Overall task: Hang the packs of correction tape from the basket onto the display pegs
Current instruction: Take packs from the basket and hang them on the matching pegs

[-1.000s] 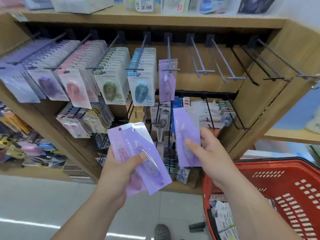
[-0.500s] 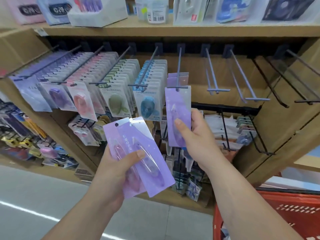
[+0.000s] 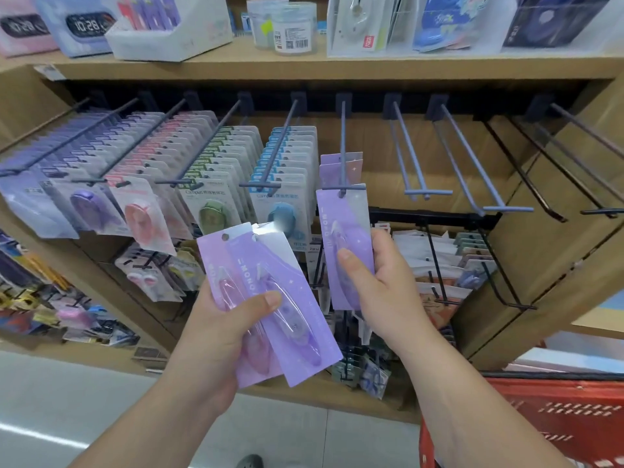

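Floor: pale grey floor, lower left of the frame, with a bright streak across it.
Basket: red plastic basket, lower right corner, only its rim and slotted wall in view.
Left hand: left hand, centre-low, thumb clamped over fanned lavender packs; at least two, overlapping and tilted.
Right hand: right hand, thumb and fingers pinching a single lavender pack by its lower half, held upright.
Pack on peg: its top edge meets the front crossbar of the centre peg; can't tell if the hole is fully threaded.
Behind it: hung lavender packs sit further back on the same peg.
Left rows: full pegs of purple, pink, green and blue packs.
Right rows: bare pegs, upper right.
Below: black wire rack with mixed stationery.
Fixture: wooden shelf across the top, carrying clock boxes and clear jars.
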`<state>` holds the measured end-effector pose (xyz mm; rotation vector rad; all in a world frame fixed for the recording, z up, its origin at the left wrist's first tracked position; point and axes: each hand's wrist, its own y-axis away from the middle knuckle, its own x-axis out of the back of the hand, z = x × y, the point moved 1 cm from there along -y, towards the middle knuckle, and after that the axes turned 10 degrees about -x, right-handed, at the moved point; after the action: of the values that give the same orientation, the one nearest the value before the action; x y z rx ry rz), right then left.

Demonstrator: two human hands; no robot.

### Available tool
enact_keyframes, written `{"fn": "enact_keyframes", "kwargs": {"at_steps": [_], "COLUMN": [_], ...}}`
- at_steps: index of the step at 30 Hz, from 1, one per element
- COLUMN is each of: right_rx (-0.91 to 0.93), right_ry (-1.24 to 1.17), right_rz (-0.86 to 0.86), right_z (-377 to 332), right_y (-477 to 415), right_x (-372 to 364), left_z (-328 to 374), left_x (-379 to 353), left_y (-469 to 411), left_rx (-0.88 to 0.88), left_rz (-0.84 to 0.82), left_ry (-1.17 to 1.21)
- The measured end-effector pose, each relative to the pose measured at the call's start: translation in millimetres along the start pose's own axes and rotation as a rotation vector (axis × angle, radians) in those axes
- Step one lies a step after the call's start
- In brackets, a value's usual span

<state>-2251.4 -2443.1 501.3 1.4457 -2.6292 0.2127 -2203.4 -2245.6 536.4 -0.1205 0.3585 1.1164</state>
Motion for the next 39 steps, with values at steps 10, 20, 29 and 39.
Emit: {"fn": "enact_keyframes", "kwargs": {"at_steps": [10,20,29,39], "right_rx": [-0.168,-0.194,-0.241,-0.296], "right_ry": [0.182,0.015,-0.210,-0.391], "right_rz": [0.023,-0.172,-0.295,-0.271], "right_z": [3,-10,-6,4], "right_y": [-50,15,37,40], "right_x": [-5,-1,-10,-11], "left_z": [-1,-5,-13,-22], "left_x": [1,-7,-10,-10], "left_y": [-9,-15,-18,-19], "left_rx": [0.068,0.016,-0.065,-0.068], "left_rz": [-0.049,-0.095,-0.083,-0.012], "left_ry": [0.014,0.034,0.019,-0.002]}}
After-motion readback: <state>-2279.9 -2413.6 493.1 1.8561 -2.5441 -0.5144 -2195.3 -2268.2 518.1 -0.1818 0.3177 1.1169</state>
